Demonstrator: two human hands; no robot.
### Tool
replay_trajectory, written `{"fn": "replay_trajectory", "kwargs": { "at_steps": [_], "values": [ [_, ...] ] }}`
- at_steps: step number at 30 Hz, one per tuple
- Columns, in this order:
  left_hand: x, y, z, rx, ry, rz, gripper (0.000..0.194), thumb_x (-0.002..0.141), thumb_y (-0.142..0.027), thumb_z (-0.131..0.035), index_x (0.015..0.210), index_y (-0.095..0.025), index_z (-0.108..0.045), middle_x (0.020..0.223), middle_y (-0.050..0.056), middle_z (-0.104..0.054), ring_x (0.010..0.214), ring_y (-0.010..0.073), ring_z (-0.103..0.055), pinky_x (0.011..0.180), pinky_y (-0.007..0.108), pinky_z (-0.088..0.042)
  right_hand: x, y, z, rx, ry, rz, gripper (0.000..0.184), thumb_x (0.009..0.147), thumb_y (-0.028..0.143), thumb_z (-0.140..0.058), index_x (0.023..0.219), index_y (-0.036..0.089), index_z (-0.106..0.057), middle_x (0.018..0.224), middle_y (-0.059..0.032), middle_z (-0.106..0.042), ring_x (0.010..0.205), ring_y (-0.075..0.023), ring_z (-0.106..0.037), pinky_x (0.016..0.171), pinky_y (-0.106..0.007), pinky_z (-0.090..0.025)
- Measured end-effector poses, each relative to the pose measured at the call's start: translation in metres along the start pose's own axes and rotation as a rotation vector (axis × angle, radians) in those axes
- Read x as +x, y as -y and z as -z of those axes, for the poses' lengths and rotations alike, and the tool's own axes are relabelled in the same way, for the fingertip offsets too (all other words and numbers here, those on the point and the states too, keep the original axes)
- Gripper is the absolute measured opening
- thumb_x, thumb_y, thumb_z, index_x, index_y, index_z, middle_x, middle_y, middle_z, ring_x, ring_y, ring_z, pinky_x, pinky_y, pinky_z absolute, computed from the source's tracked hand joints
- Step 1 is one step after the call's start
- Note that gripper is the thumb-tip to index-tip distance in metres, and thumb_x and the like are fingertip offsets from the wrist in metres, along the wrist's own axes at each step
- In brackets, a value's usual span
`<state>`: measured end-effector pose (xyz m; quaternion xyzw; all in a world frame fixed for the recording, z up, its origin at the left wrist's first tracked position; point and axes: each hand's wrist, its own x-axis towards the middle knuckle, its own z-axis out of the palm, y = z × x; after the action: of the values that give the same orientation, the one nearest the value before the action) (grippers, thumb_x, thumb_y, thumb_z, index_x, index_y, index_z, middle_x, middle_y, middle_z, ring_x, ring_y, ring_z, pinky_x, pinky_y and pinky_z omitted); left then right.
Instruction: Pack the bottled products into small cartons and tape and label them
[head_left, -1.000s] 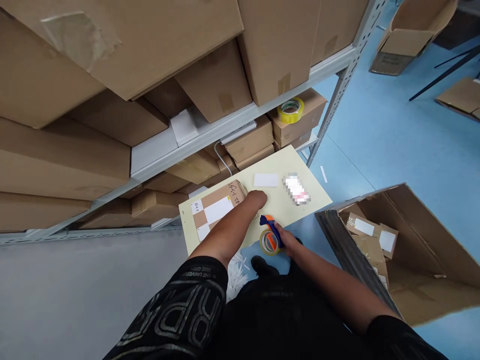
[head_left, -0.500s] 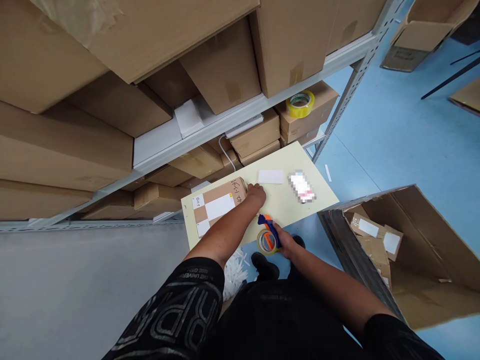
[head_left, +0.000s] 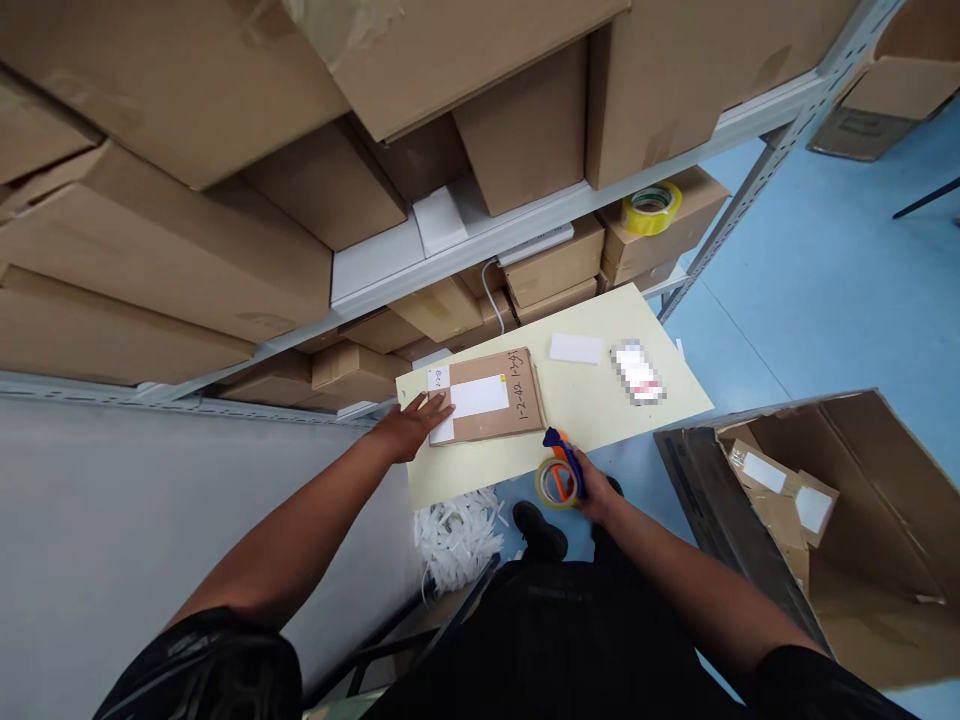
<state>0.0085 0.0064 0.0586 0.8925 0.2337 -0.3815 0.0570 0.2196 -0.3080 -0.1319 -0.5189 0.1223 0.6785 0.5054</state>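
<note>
A flat cardboard box [head_left: 491, 422] with white labels and handwriting on its right end lies on the pale yellow board [head_left: 600, 415]. My left hand [head_left: 411, 425] rests on the box's left end, palm down with fingers spread over the labels. At the board's front edge my right hand [head_left: 592, 485] is wrapped round a blue and orange tape dispenser [head_left: 568, 465], with a roll of clear tape on its left side. Farther right on the board are a white slip [head_left: 575, 348] and a blurred-out phone-like object [head_left: 637, 372].
Shelves [head_left: 465, 255] stacked with cardboard boxes stand beyond the board, with a yellow tape roll [head_left: 651, 207] on one box. A large open carton [head_left: 877, 500] at right holds several labelled parcels. White shredded paper [head_left: 457, 540] lies below the board, near my feet.
My left hand has moved from the box's right end to its left end, fingers now spread flat. My right hand still holds the tape dispenser. The view has shifted left.
</note>
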Motion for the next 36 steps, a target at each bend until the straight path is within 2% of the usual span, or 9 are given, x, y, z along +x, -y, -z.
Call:
{"fn": "replay_trajectory", "kwargs": {
  "at_steps": [3,7,10,14,18,22,30,33,36],
  "values": [
    [0.001,0.010,-0.031,0.016,-0.101,-0.049,0.098,0.080,-0.011,-0.065,0.167,-0.029,-0.025,0.177,0.010,-0.015,0.160,0.0377,-0.018,0.119,0.049,-0.038,-0.003,-0.003,-0.008,0.138,-0.056,-0.109,0.047,0.093,0.068,-0.054,0.095,0.024,-0.069,0.072,-0.0031,-0.071,0.071,-0.0236,-0.070,0.072,-0.038,-0.061],
    [0.000,-0.009,-0.054,-0.021,-0.259,-0.064,0.087,0.085,-0.021,-0.071,0.163,-0.023,-0.035,0.169,0.017,-0.035,0.152,0.0387,-0.034,0.120,0.049,-0.037,0.002,0.009,-0.018,0.158,-0.037,-0.062,0.050,0.097,0.066,-0.046,0.102,0.023,-0.071,0.086,-0.0071,-0.077,0.083,-0.0260,-0.073,0.076,-0.039,-0.061],
    [-0.009,-0.036,-0.071,-0.088,-0.331,-0.133,0.071,0.092,-0.035,-0.069,0.157,-0.016,-0.046,0.153,0.022,-0.052,0.141,0.0388,-0.046,0.118,0.050,-0.038,0.014,0.042,-0.023,0.140,-0.008,-0.054,0.058,0.099,0.069,-0.038,0.105,0.021,-0.070,0.096,-0.0106,-0.078,0.089,-0.0279,-0.074,0.077,-0.041,-0.060],
    [-0.011,-0.072,-0.086,-0.189,-0.400,-0.228,0.057,0.104,-0.047,-0.048,0.152,-0.018,-0.053,0.139,0.021,-0.062,0.133,0.0344,-0.054,0.117,0.047,-0.037,0.037,0.106,-0.033,0.037,-0.033,-0.086,0.057,0.099,0.070,-0.041,0.103,0.020,-0.069,0.089,-0.0106,-0.076,0.081,-0.0263,-0.072,0.075,-0.042,-0.060],
    [0.004,-0.089,-0.084,-0.190,-0.495,-0.207,0.080,0.092,-0.065,-0.064,0.159,-0.025,-0.046,0.159,0.017,-0.049,0.151,0.0380,-0.036,0.127,0.053,-0.017,0.056,0.155,-0.045,-0.051,-0.021,-0.108,0.050,0.100,0.065,-0.049,0.099,0.019,-0.068,0.082,-0.0097,-0.074,0.076,-0.0244,-0.070,0.073,-0.041,-0.060],
    [0.019,-0.100,-0.083,-0.163,-0.589,-0.031,0.109,0.074,-0.080,-0.072,0.164,-0.031,-0.036,0.173,0.012,-0.029,0.160,0.0423,-0.014,0.127,0.064,0.003,0.067,0.171,-0.055,-0.073,-0.030,-0.198,0.048,0.097,0.066,-0.056,0.097,0.019,-0.066,0.077,-0.0067,-0.072,0.072,-0.0222,-0.069,0.068,-0.036,-0.061],
    [0.024,-0.113,-0.088,-0.189,-0.607,0.067,0.107,0.075,-0.085,-0.066,0.164,-0.036,-0.035,0.173,0.008,-0.028,0.160,0.0413,-0.016,0.125,0.070,0.005,0.065,0.152,-0.047,-0.048,0.005,-0.255,0.056,0.094,0.074,-0.054,0.100,0.020,-0.066,0.076,-0.0057,-0.074,0.069,-0.0226,-0.070,0.058,-0.034,-0.059],
    [0.023,-0.112,-0.087,-0.223,-0.616,0.083,0.108,0.073,-0.086,-0.067,0.164,-0.036,-0.035,0.172,0.008,-0.029,0.160,0.0424,-0.017,0.124,0.071,0.005,0.047,0.114,-0.025,0.035,0.098,-0.267,0.057,0.096,0.073,-0.052,0.104,0.019,-0.068,0.081,-0.0070,-0.077,0.072,-0.0237,-0.073,0.063,-0.036,-0.062],
    [0.023,-0.116,-0.086,-0.256,-0.625,0.104,0.110,0.072,-0.085,-0.070,0.164,-0.037,-0.034,0.172,0.008,-0.030,0.160,0.0435,-0.016,0.123,0.073,0.005,0.023,0.055,0.003,0.108,0.145,-0.319,0.057,0.096,0.072,-0.053,0.104,0.019,-0.070,0.083,-0.0067,-0.078,0.073,-0.0237,-0.074,0.067,-0.037,-0.063]
  ]
}}
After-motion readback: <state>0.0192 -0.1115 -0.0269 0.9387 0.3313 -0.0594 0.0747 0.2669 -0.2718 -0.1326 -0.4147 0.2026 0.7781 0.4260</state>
